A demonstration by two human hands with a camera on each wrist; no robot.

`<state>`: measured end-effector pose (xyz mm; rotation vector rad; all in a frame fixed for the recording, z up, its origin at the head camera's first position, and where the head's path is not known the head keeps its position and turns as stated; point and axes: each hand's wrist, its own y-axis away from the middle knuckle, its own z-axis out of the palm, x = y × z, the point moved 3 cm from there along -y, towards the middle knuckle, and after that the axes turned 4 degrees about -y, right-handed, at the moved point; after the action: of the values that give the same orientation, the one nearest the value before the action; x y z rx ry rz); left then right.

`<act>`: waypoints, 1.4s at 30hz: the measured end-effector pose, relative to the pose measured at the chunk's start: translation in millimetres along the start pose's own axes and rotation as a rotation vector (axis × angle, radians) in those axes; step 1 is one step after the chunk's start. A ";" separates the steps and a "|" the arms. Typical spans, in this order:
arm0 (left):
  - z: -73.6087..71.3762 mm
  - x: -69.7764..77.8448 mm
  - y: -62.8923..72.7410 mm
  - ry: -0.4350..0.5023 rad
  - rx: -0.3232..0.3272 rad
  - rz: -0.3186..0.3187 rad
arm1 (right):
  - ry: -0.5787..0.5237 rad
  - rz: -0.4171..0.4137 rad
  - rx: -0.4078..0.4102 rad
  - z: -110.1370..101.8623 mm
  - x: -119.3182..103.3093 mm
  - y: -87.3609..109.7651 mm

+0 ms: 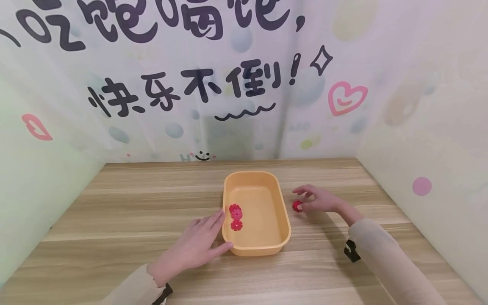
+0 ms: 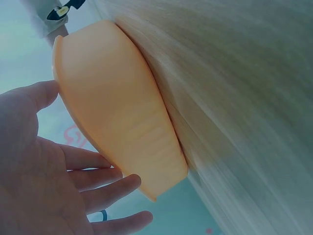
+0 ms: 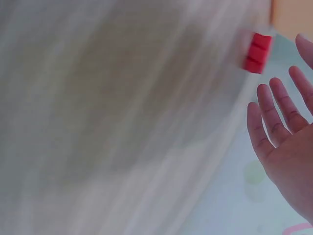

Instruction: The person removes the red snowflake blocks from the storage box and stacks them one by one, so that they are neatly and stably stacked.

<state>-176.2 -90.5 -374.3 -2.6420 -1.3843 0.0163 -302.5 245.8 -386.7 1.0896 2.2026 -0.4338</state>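
Observation:
A rectangular orange plastic tub (image 1: 280, 220) stands on the table. Several red and pink flower-shaped plastic discs (image 1: 236, 225) lie inside it along the left wall. My left hand (image 1: 194, 243) touches the tub's left rim, its thumb at the near corner; the left wrist view shows the fingers fairly straight against the rim. To the right of the tub, a red toothed plastic piece (image 1: 296, 206) sits on the tabletop, looking like a short stack in the right wrist view (image 3: 257, 53). My right hand (image 1: 318, 199) hovers over it with fingers extended, not gripping it.
The wood-grain table (image 1: 152, 190) runs back to a white printed curtain (image 1: 244, 127) with large dark lettering. Pale walls border it at left and right, the right wall (image 1: 438, 148) lying beyond my right arm. Black bands (image 1: 351, 250) show at both wrists.

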 end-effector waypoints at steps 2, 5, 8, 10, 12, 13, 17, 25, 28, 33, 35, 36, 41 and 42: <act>0.3 0.0 0.1 0.000 0.004 -0.001 | 0.008 -0.042 0.018 -3.5 -5.5 -3.3; 0.4 0.0 0.1 -0.003 0.013 -0.001 | 0.012 -0.093 0.037 -8.8 -17.7 -9.3; 0.8 -0.2 0.0 -0.009 0.019 -0.001 | 0.014 -0.117 0.040 -14.0 -33.0 -15.8; 1.3 -0.3 0.0 -0.008 0.020 -0.002 | 0.026 -0.133 0.036 -16.7 -44.2 -20.7; 1.6 -0.4 0.1 -0.008 0.018 -0.004 | 0.035 -0.149 0.024 -18.4 -55.1 -26.0; 1.6 -0.3 0.1 -0.008 0.017 -0.004 | 0.041 -0.154 0.016 -18.8 -60.6 -28.8; 1.4 -0.4 0.1 -0.003 0.012 -0.009 | 0.065 -0.137 -0.025 -17.0 -81.5 -40.9; -0.1 -0.1 -0.1 0.004 0.003 -0.009 | 0.155 -0.173 -0.108 -4.9 -118.0 -64.7; -0.5 0.0 -0.2 0.007 0.000 -0.009 | 0.158 -0.173 -0.153 1.4 -127.3 -73.0; -1.1 -0.1 -0.2 0.013 -0.004 -0.008 | 0.174 -0.164 -0.205 14.0 -134.5 -88.8; -1.1 -0.4 -0.4 0.012 -0.006 -0.007 | 0.181 -0.170 -0.227 19.5 -136.1 -95.4; -1.1 -0.5 -0.4 0.011 -0.008 -0.007 | 0.185 -0.172 -0.240 22.4 -136.3 -98.7; -1.6 -0.4 0.1 0.014 -0.007 -0.006 | 0.211 -0.143 -0.274 35.2 -137.7 -111.5; -1.7 -0.4 0.1 0.015 -0.006 -0.004 | 0.212 -0.125 -0.277 37.4 -137.6 -113.2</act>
<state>-176.2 -91.1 -372.6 -2.6385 -1.3866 -0.0078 -315.4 76.4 -321.1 0.8847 2.4368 -0.0622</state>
